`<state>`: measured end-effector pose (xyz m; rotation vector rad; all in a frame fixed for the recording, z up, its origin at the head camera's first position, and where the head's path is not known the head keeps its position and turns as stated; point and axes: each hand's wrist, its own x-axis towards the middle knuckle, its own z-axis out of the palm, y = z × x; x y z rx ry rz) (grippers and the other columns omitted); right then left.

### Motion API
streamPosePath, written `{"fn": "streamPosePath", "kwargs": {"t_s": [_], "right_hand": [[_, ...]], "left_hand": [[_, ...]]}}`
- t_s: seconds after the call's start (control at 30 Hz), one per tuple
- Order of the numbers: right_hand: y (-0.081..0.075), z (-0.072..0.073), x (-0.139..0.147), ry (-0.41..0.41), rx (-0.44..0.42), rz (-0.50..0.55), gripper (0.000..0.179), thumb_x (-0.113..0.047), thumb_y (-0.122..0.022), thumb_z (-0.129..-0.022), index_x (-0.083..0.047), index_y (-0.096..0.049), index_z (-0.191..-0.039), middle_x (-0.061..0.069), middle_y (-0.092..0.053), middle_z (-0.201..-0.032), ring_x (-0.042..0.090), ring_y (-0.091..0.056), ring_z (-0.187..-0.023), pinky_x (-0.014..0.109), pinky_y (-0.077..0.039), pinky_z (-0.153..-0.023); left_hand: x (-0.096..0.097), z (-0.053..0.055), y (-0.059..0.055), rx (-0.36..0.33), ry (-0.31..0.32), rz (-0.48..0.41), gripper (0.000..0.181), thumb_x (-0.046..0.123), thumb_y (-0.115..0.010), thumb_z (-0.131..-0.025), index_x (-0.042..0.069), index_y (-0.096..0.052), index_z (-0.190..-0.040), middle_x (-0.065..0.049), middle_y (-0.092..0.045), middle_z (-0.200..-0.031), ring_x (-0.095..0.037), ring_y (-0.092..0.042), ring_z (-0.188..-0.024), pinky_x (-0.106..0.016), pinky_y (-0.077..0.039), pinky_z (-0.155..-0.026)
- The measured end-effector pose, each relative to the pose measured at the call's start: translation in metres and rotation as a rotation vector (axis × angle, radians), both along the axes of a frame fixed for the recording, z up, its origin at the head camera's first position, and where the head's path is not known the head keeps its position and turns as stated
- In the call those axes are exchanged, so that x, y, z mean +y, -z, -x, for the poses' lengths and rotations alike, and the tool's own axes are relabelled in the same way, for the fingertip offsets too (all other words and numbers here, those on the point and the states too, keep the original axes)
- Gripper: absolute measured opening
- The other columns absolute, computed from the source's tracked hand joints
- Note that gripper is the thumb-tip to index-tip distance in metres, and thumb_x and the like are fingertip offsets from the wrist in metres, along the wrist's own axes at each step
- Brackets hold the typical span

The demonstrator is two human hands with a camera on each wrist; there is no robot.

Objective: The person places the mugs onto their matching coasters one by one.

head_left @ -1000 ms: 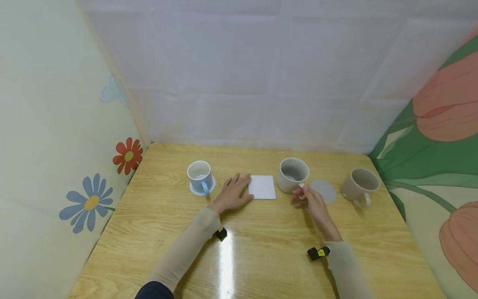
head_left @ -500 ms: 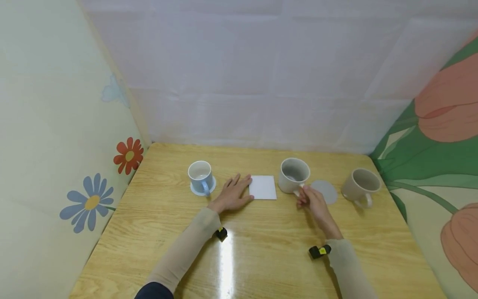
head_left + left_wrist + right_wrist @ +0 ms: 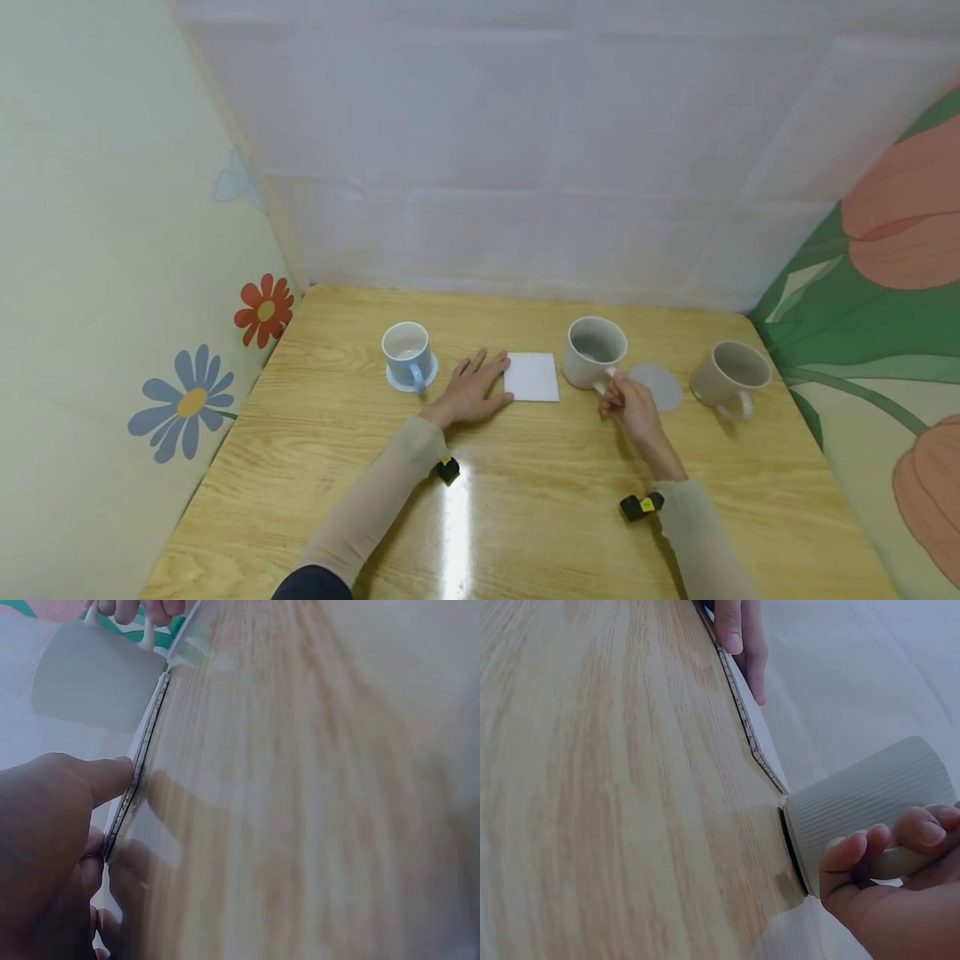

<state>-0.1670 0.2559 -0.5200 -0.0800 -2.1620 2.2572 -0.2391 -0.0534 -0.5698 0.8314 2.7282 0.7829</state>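
My left hand [image 3: 471, 390] lies spread at the left side of a white square coaster [image 3: 532, 377]; the thumb and a finger touch its two left corners. In the left wrist view, the thumb is right at the edge of the coaster [image 3: 135, 776]. Just right of the coaster stands an off-white mug [image 3: 588, 367]. My right hand [image 3: 632, 411] grips this mug by its handle. The right wrist view shows fingers curled round the handle of the ribbed mug [image 3: 866, 796], its base close over the table beside the coaster's corner.
At the left, a light blue mug [image 3: 406, 350] stands on a round pale blue coaster [image 3: 393, 381]. A round grey coaster [image 3: 657, 388] lies behind my right hand, and a beige mug [image 3: 723, 375] stands farther right. A white backdrop [image 3: 510, 167] rises behind the wooden table [image 3: 540, 508].
The fingers of my right hand have closed more firmly on the mug's handle. My left hand stays at the square coaster, and the whole head view has shifted slightly.
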Motion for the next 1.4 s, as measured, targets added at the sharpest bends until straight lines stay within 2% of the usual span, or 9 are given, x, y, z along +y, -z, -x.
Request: {"fn": "streamPosePath", "kwargs": {"t_s": [0.37,0.57,0.83,1.0,1.4], "right_hand": [[0.001,-0.002,0.002,0.001,0.011,0.037,0.04,-0.019,-0.032,-0.118,-0.006,-0.042,-0.082,0.001,-0.04,-0.075,0.011,-0.048,-0.071,0.025,-0.051,-0.067],[-0.001,-0.003,0.004,0.006,0.015,0.051,0.041,-0.021,-0.034,-0.118,-0.005,-0.043,-0.082,0.001,-0.041,-0.075,0.012,-0.049,-0.071,0.026,-0.052,-0.067],[-0.005,-0.004,0.006,0.01,0.054,0.073,0.041,-0.02,-0.035,-0.118,-0.004,-0.046,-0.082,0.0,-0.044,-0.077,0.013,-0.051,-0.073,0.027,-0.052,-0.068],[-0.009,-0.006,0.005,0.007,0.071,0.08,0.041,-0.02,-0.035,-0.118,-0.006,-0.044,-0.081,-0.001,-0.043,-0.077,0.013,-0.052,-0.073,0.027,-0.052,-0.068],[-0.02,-0.01,0.003,-0.003,0.105,0.1,0.043,-0.019,-0.036,-0.118,-0.005,-0.046,-0.079,0.0,-0.044,-0.078,0.012,-0.053,-0.072,0.025,-0.051,-0.067]], "left_hand": [[-0.002,0.001,0.002,-0.016,0.015,0.026,0.077,0.057,-0.05,-0.108,0.018,-0.028,-0.171,0.005,-0.017,-0.18,-0.032,-0.004,-0.168,-0.053,0.0,-0.136],[-0.001,0.002,0.003,-0.025,0.011,0.025,0.075,0.053,-0.05,-0.109,0.018,-0.027,-0.171,0.006,-0.016,-0.18,-0.031,-0.002,-0.168,-0.052,0.003,-0.136],[-0.001,-0.003,-0.007,-0.03,0.014,0.015,0.074,0.05,-0.053,-0.109,0.016,-0.029,-0.17,0.003,-0.018,-0.18,-0.033,-0.004,-0.168,-0.053,0.001,-0.136],[-0.003,-0.005,-0.014,-0.023,0.024,0.048,0.075,0.051,-0.053,-0.109,0.016,-0.028,-0.17,0.002,-0.018,-0.18,-0.033,-0.006,-0.168,-0.054,-0.001,-0.136],[-0.005,-0.005,-0.014,-0.001,0.051,0.053,0.079,0.052,-0.057,-0.108,0.014,-0.028,-0.17,0.0,-0.017,-0.18,-0.036,-0.006,-0.167,-0.056,-0.003,-0.136]]}}
